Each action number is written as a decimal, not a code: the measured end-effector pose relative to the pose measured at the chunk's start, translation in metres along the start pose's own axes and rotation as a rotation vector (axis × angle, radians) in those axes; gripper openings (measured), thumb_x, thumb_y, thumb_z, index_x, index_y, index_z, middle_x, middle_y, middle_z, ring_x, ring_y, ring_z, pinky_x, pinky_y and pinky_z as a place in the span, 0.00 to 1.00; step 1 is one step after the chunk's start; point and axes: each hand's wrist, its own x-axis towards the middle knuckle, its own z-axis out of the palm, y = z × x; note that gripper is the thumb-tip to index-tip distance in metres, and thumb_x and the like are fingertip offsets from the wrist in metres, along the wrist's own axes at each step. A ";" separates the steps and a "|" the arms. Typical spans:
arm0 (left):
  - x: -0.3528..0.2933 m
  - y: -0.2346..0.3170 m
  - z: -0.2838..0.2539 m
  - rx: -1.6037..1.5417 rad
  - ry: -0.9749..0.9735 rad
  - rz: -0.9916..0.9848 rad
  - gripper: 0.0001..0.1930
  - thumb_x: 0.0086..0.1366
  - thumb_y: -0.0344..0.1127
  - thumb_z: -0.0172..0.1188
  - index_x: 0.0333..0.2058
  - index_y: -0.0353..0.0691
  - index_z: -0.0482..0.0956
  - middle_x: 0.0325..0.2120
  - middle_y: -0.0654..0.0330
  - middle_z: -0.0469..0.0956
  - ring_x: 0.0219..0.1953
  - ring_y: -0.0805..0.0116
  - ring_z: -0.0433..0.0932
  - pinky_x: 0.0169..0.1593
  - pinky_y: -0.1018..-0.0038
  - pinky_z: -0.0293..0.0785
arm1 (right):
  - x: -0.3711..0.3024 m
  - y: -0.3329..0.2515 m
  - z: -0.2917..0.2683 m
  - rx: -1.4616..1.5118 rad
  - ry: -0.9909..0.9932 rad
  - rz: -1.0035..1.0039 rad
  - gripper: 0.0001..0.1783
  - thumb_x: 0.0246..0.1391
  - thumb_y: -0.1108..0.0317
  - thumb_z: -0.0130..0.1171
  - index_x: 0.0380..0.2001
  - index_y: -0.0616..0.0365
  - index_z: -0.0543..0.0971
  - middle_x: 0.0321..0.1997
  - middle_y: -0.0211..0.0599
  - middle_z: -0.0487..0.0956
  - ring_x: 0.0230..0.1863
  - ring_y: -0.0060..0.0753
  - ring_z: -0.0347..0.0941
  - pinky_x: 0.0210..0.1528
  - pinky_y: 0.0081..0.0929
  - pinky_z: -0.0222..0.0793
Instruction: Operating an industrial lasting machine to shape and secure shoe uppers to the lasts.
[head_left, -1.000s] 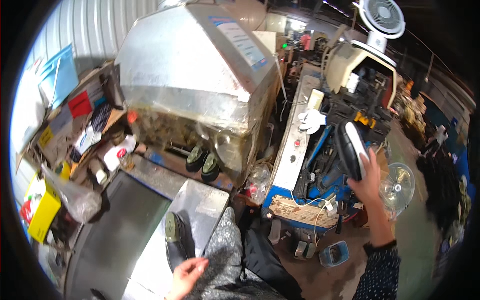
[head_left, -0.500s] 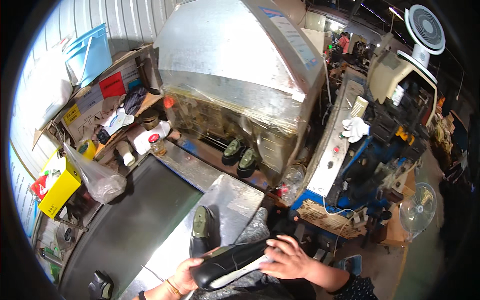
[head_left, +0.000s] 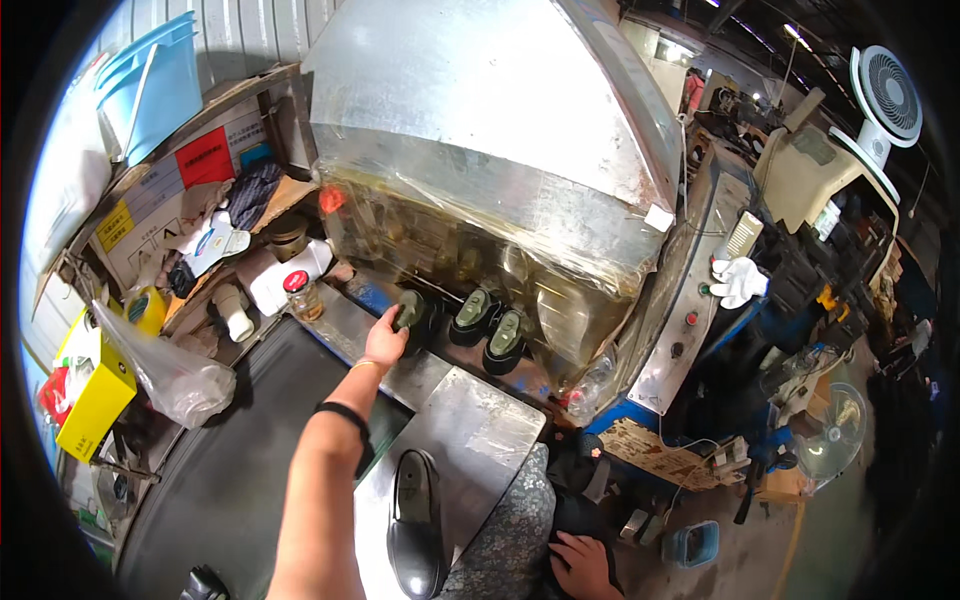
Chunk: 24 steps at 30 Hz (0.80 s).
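My left hand [head_left: 383, 338] reaches forward, its fingers closed on the heel end of a black shoe with an olive-green insole [head_left: 412, 312]. That shoe is at the ledge beneath the metal hood. Just to its right, two similar black shoes [head_left: 475, 318] [head_left: 504, 343] stand side by side. Nearer me, a shiny black shoe [head_left: 418, 535] lies sole down on the metal plate [head_left: 478, 410], its toe toward me. My right hand [head_left: 582, 567] rests low by my dark clothing, fingers loosely apart, with nothing seen in it.
A dark conveyor belt [head_left: 270, 450] runs along the left, with another black shoe [head_left: 205, 583] at its near end. The big metal hood [head_left: 480, 110] stands ahead, edged with plastic film. A red-lidded jar [head_left: 303, 297] sits left of the ledge. Right is a control panel [head_left: 668, 350].
Both hands held a black shoe before. Now one shoe lies on the plate, my left hand has gone forward with a shoe to the ledge, and my right hand has let go and dropped back.
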 end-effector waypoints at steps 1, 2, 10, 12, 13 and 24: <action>0.006 -0.007 0.004 -0.002 -0.008 0.001 0.36 0.58 0.23 0.57 0.67 0.39 0.59 0.58 0.49 0.73 0.63 0.60 0.69 0.63 0.72 0.64 | 0.002 0.000 0.003 -0.032 -0.033 0.003 0.13 0.55 0.66 0.61 0.44 0.55 0.81 0.56 0.40 0.78 0.55 0.55 0.71 0.57 0.45 0.67; 0.013 -0.017 0.013 0.112 0.000 -0.016 0.36 0.59 0.24 0.56 0.67 0.40 0.60 0.57 0.49 0.75 0.61 0.59 0.71 0.62 0.71 0.65 | 0.002 0.002 0.004 -0.052 -0.029 0.011 0.13 0.55 0.66 0.61 0.44 0.55 0.81 0.56 0.40 0.78 0.55 0.55 0.71 0.57 0.45 0.67; -0.116 -0.002 0.008 -0.026 -0.315 0.017 0.28 0.63 0.36 0.62 0.60 0.31 0.68 0.55 0.47 0.75 0.57 0.61 0.74 0.59 0.67 0.70 | 0.054 -0.061 -0.139 0.935 -0.199 0.222 0.18 0.62 0.68 0.55 0.53 0.62 0.78 0.53 0.38 0.80 0.55 0.29 0.74 0.61 0.26 0.65; -0.216 0.030 -0.018 -0.047 -0.383 0.066 0.27 0.64 0.34 0.62 0.60 0.33 0.69 0.55 0.47 0.76 0.57 0.61 0.74 0.60 0.68 0.70 | 0.095 -0.093 -0.203 1.268 -0.220 -0.490 0.22 0.63 0.63 0.51 0.53 0.68 0.76 0.58 0.51 0.75 0.62 0.50 0.66 0.66 0.45 0.56; -0.267 0.074 -0.039 -0.059 -0.370 -0.098 0.29 0.62 0.34 0.64 0.60 0.33 0.68 0.58 0.44 0.71 0.61 0.57 0.71 0.63 0.66 0.66 | 0.109 -0.132 -0.248 1.240 -0.308 -0.630 0.22 0.64 0.62 0.49 0.52 0.71 0.76 0.58 0.55 0.74 0.62 0.54 0.67 0.65 0.49 0.57; -0.425 0.032 -0.009 0.108 -0.005 0.142 0.36 0.58 0.38 0.67 0.63 0.36 0.64 0.64 0.34 0.58 0.66 0.41 0.61 0.66 0.60 0.62 | 0.027 -0.228 -0.276 1.612 -0.015 -0.994 0.30 0.67 0.49 0.44 0.41 0.69 0.81 0.46 0.55 0.80 0.48 0.54 0.73 0.47 0.47 0.72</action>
